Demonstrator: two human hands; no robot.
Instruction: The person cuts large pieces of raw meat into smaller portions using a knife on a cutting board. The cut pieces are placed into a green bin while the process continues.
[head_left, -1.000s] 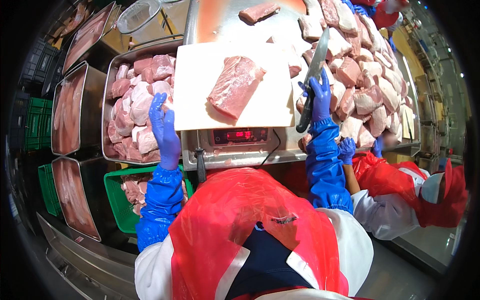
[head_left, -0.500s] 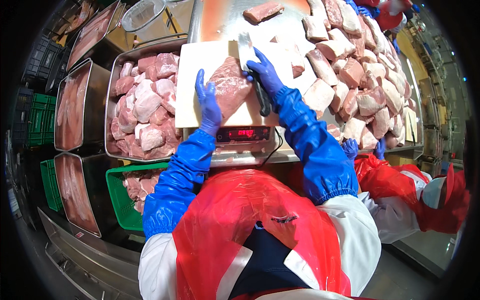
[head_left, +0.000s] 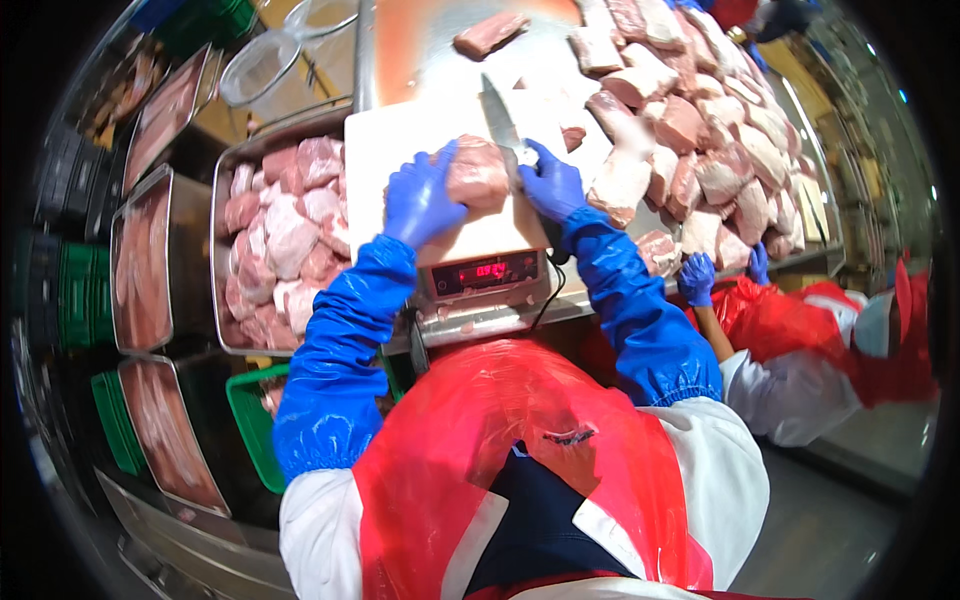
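Note:
A chunk of raw pink meat [head_left: 474, 172] rests on the white cutting board [head_left: 370, 128]. My left hand [head_left: 422, 200], in a blue glove, grips it from the left, fingers on its side and far edge. To its right, my gloved right hand [head_left: 556, 188] is closed round a knife [head_left: 497, 110], whose blade points away from me at the meat's far right side. Most of the knife handle is hidden by the hand. Under the board's near edge, a scale [head_left: 488, 276] shows a lit red display.
A large heap of meat pieces [head_left: 700, 150] covers the right of the metal table [head_left: 425, 45]. At left stands a metal tray [head_left: 222, 300] full of meat, near a green crate [head_left: 258, 425]. A co-worker's gloved hands [head_left: 697, 278] are close on the right.
The meat has been turned and now lies more compactly. My left hand has gone from beside it to gripping it. The knife's handle has swung under my right hand, and the view has shifted slightly.

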